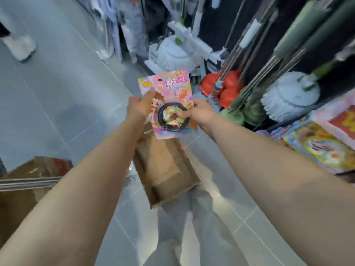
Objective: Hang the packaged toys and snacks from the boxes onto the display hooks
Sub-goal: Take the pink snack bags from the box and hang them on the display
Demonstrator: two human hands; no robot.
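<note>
The grey tiled floor (pixel 57 104) is showing glossy behind everything, and the mops (pixel 288 95) to the right of the pink package (pixel 169 93) are blurring into streaks. Below the package an open, flat-sided cardboard box (pixel 169 169) is lying on the floor, its contents hard to make out. The left hand (pixel 139 106) is steadying the package's left edge, fingers extended; the right hand (pixel 199 114) is gripping its right edge, fingers curled over the round black bowl blister.
</note>
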